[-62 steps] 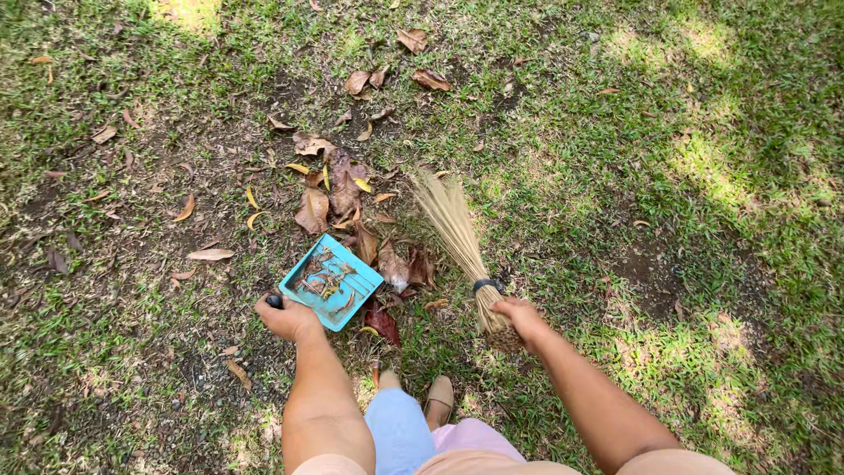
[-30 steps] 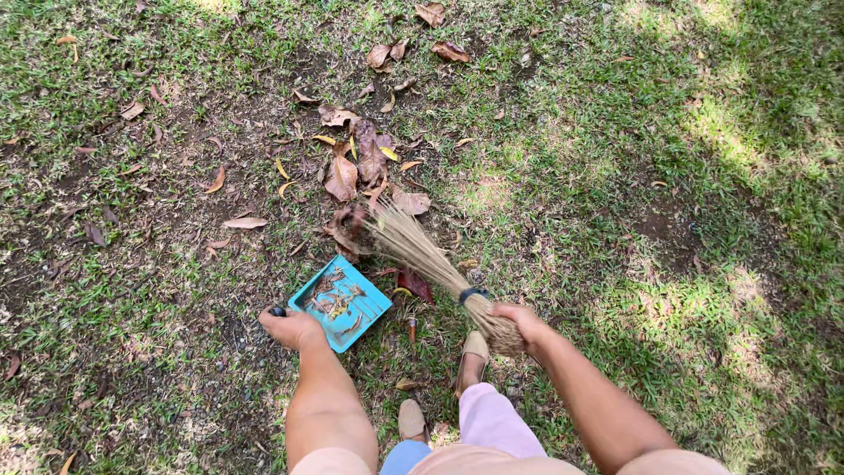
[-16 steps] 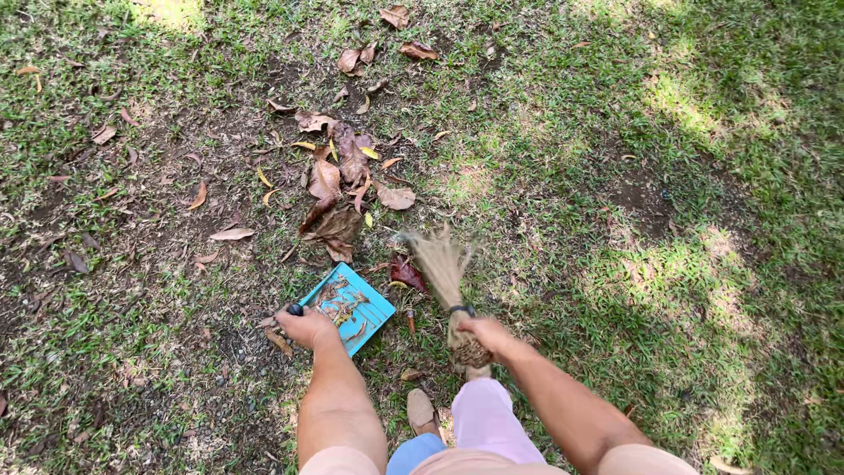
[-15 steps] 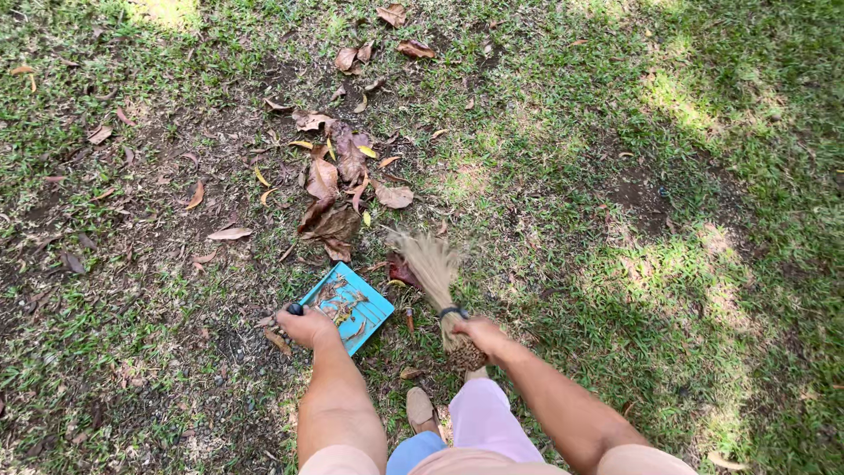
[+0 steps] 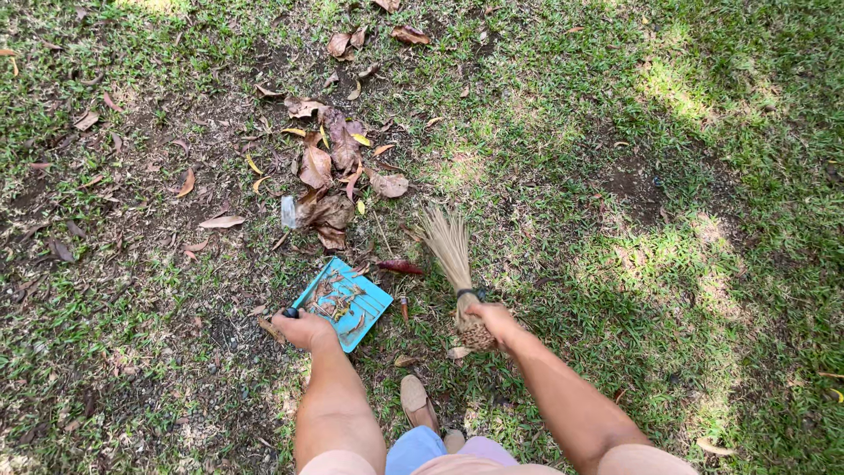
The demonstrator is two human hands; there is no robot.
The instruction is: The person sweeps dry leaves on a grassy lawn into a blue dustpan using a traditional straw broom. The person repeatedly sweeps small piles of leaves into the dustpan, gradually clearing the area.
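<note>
On grass, left hand grips the dustpan; right hand clutches the broom, arms extended.

The dustpan lies on the grass just ahead of the left hand, which grips its handle at the near corner, with leaf scraps inside it. To its right the broom stands in the right hand, bristles pointing away from the person and a single leaf between broom and dustpan. Beyond the dustpan sits a pile of leaves, with loose leaves scattered to its left, and a foot rests near the body between the two arms.
</note>
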